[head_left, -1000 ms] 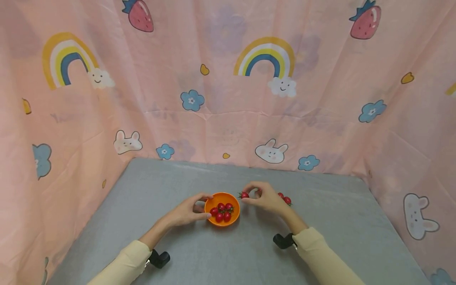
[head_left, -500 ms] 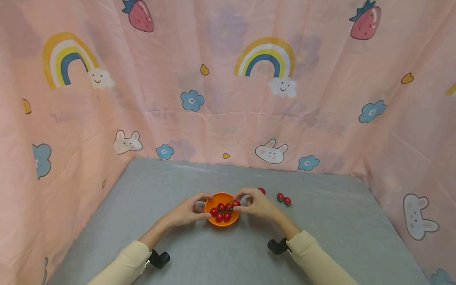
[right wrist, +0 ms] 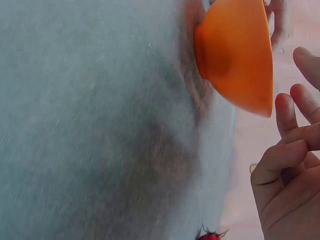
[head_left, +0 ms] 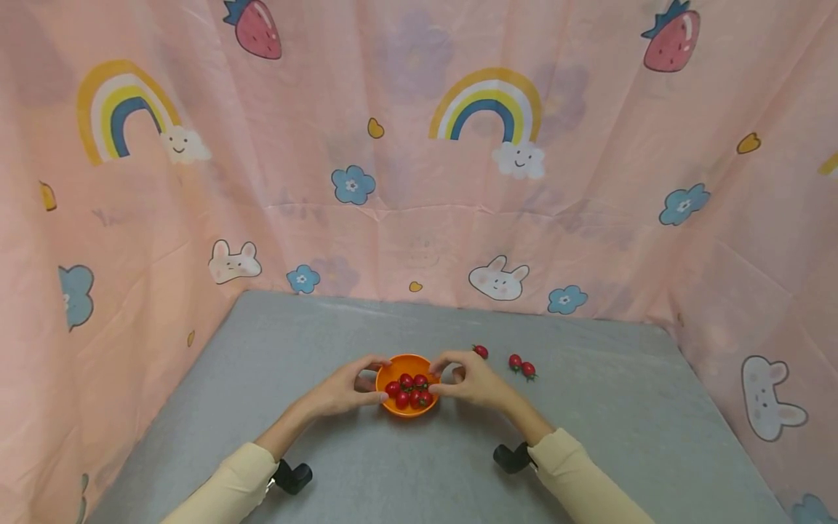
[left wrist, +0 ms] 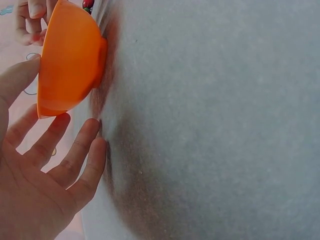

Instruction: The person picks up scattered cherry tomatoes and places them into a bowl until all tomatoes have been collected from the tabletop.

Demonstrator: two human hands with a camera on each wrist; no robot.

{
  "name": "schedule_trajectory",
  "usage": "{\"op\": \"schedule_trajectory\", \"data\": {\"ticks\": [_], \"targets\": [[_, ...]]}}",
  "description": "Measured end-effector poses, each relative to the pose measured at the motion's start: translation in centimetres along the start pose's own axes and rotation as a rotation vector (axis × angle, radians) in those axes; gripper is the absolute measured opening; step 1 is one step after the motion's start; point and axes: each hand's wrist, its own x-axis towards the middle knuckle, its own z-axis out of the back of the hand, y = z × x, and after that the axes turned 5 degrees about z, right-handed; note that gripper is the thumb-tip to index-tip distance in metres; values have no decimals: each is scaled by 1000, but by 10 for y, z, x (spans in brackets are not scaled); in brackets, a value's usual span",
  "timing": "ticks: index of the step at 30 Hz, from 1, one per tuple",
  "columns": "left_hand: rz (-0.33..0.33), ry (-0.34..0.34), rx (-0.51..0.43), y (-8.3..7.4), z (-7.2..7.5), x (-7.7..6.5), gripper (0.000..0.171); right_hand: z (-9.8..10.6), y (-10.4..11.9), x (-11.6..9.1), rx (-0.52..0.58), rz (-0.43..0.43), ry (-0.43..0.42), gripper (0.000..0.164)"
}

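An orange bowl (head_left: 407, 415) stands on the grey table with several cherry tomatoes (head_left: 406, 380) inside. My left hand (head_left: 340, 386) holds the bowl's left side, thumb and fingers spread along the rim. In the left wrist view the thumb (left wrist: 22, 77) lies against the rim and fingertips touch the bowl's side. Over the right rim hovers my right hand (head_left: 474, 378), thumb and fingers parted with nothing between them. The right wrist view shows these fingers apart from the bowl (right wrist: 237, 55).
To the right, beyond my right hand, lie a single cherry tomato (head_left: 481, 351) and a pair of them, a left one (head_left: 515, 362) and a right one (head_left: 528, 370). A pink patterned curtain (head_left: 419, 240) encloses the grey table (head_left: 314, 320) at the back and sides.
My right hand has carried a cherry tomato leftward to the bowl and let it go inside. Its fingers have since parted. The left hand and the bowl have stayed in place.
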Motion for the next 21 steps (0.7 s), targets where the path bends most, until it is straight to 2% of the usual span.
{"op": "schedule_trajectory", "data": {"ticks": [6,10,15,21], "targets": [[-10,-2,3,-1,0,0,55,8,-6,-10,-3,29,-39,20],[-7,-3,8,-1,0,0,55,17,-7,-18,-21,-9,-56,23],[-7,-7,8,-1,0,-1,55,29,-10,-31,-26,-98,-85,26],[4,-5,26,-1,0,0,56,46,-26,-48,-37,-82,-140,29]]}}
